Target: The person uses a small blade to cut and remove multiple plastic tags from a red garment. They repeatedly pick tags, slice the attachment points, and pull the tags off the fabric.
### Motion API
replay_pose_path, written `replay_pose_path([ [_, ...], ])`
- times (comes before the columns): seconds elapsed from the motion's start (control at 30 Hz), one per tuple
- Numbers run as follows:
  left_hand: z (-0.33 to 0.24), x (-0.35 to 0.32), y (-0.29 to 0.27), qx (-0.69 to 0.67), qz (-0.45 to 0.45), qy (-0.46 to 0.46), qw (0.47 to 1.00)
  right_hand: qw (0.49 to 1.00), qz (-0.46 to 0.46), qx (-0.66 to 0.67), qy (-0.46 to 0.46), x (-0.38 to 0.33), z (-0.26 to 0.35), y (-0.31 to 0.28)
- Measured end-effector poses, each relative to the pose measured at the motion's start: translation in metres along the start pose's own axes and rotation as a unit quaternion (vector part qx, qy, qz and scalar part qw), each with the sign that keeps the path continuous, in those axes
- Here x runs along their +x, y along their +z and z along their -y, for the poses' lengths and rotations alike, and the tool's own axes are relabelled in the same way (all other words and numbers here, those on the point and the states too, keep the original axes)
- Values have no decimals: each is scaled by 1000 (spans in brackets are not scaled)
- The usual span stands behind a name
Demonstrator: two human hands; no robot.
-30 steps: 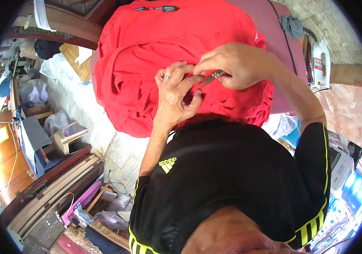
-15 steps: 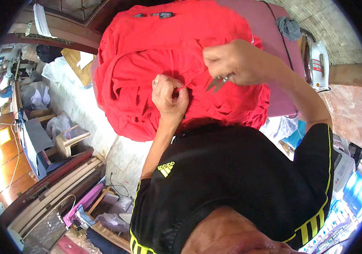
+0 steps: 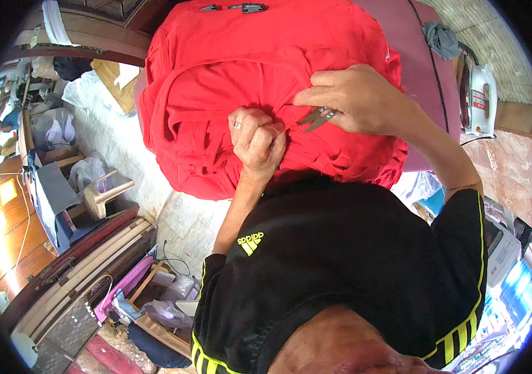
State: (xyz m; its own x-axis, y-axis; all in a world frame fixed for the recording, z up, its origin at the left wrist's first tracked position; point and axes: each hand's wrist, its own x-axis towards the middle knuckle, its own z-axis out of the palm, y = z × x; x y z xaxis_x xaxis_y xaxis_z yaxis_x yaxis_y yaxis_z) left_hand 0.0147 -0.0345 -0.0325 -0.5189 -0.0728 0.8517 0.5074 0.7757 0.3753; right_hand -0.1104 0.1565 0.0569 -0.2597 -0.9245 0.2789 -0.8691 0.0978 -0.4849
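Observation:
A pile of red T-shirts [image 3: 216,81], with dark labels at the far side, lies spread in front of me on a mauve padded surface [image 3: 425,103]. My left hand [image 3: 255,140] is closed in a fist on a bunched fold of the red cloth, near the middle of the pile. Just to its right, my right hand [image 3: 365,100] holds a pair of thread snips [image 3: 317,118], the blades pointing toward the left hand. Thumb and forefinger of the right hand are pinched close above the cloth; whether a thread is between them cannot be made out.
A white iron [image 3: 483,100] stands at the right, beside a grey crumpled cloth [image 3: 440,40]. A dark cord [image 3: 434,68] crosses the mauve surface. On the left are a small cream stool [image 3: 101,196], plastic bags [image 3: 85,171] and leaning boards [image 3: 85,268].
My right hand has come down and nearer to my left hand, with the snips still in it. The left hand keeps its hold on the cloth. The whole view has shifted slightly.

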Motion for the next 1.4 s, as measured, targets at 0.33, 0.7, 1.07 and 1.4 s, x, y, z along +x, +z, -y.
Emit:
replay_pose_path([
  [0.33,-4,1,3,-17,-29,-21,999,1000,-1,13,-1,-4,0,-4],
  [0.7,-7,-5,-4,-29,0,-58,998,1000,-3,1,26,-15,13,1],
  [1.07,-17,-12,-12,-48,50,-104,992,998,0,-67,-22,-20,17,6],
  [1.4,-23,-5,-2,26,108,-135,985,994,1,82,72,-15,21,2],
])
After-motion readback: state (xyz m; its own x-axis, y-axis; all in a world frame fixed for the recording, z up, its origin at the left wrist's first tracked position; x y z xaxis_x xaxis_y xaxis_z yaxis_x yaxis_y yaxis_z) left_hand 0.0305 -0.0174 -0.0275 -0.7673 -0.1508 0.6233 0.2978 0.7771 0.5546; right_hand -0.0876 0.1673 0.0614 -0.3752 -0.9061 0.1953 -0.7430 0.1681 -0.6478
